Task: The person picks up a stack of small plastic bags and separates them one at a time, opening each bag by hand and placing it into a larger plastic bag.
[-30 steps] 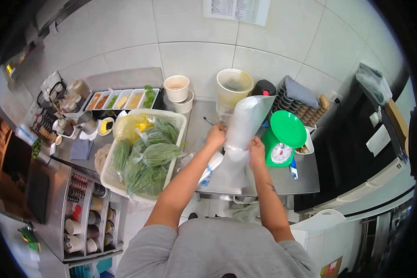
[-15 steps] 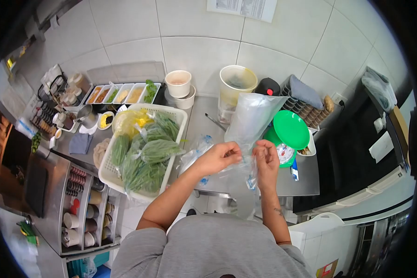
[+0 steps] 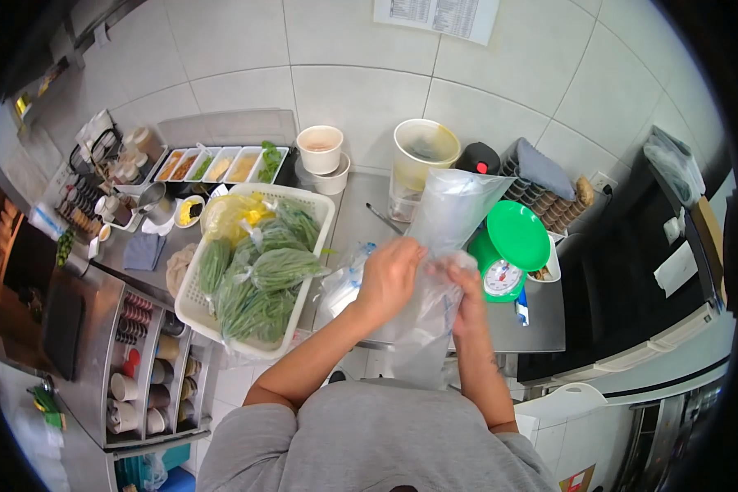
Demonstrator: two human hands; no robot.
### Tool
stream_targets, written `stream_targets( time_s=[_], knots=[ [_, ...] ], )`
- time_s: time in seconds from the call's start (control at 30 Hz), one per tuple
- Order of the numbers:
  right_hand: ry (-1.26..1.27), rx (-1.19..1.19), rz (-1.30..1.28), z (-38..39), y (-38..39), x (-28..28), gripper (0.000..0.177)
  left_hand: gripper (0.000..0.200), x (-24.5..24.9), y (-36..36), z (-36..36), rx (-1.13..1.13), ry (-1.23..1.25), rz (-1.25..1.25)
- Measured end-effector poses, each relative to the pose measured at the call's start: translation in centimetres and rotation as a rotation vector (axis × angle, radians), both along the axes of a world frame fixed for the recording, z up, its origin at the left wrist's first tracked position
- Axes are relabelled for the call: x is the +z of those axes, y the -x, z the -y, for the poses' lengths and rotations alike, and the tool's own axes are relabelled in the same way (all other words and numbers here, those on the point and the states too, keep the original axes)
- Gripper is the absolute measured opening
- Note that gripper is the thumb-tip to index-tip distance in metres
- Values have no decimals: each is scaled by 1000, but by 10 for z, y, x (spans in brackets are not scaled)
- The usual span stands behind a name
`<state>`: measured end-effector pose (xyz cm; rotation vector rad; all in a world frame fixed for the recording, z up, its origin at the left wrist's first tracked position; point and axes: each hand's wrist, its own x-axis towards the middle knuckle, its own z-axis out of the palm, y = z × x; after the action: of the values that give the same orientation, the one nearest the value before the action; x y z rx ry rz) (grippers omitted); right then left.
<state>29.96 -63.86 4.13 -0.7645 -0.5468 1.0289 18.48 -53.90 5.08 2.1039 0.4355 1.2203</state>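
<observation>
My left hand (image 3: 391, 279) is closed on the edge of a clear plastic bag (image 3: 418, 344), its fingers curled. On the other side, my right hand (image 3: 459, 287) pinches the same plastic, which partly covers its fingers. The bag hangs down between my forearms toward my shirt. Just beyond my hands, a roll of clear plastic bags (image 3: 455, 209) lies at a slant on the steel table (image 3: 512, 328). A crumpled clear plastic packet (image 3: 342, 283) with blue print is left of my left hand. The green kitchen scale (image 3: 504, 262) stands right of my right hand.
A white basket (image 3: 326, 217) of bagged green vegetables (image 3: 271, 271) stands on the left. At the back are a tall plastic tub (image 3: 406, 176), stacked paper bowls (image 3: 320, 156) and trays of toppings (image 3: 221, 164). A folded grey cloth (image 3: 543, 170) rests on stacked containers at right.
My left hand has turned and moved slightly left, now back upward. The plastic between my hands has spread wider and hangs lower in front of me. The view has shifted slightly.
</observation>
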Motion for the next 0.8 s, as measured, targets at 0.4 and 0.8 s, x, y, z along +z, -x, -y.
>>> stream_targets(
  time_s=[0.4,0.8],
  knots=[
    [-259,-152,170,-35,-83,89,26,17,103,-54,-77,-423,655,141],
    [375,-736,324,-64,-47,-104,11,14,-134,-23,-64,280,83,-465]
  ],
)
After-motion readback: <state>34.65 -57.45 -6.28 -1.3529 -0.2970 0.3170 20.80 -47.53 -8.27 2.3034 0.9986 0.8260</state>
